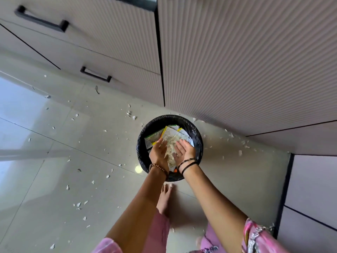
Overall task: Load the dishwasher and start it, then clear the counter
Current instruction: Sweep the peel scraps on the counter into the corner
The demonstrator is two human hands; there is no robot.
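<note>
Pale peelings (170, 145), seemingly loose, lie between open left hand (159, 152) and right hand (184, 150).

There was one bin (145, 157), two hands, left (159, 152) and right (184, 150), two black handles (41, 19) on the drawers, one bare foot (164, 199), a few packets (155, 136) in the bin, and peel scraps (67, 187) on the floor past counting.

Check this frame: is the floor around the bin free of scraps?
No, pale scraps lie scattered over the floor tiles around the black-lined bin.
</note>
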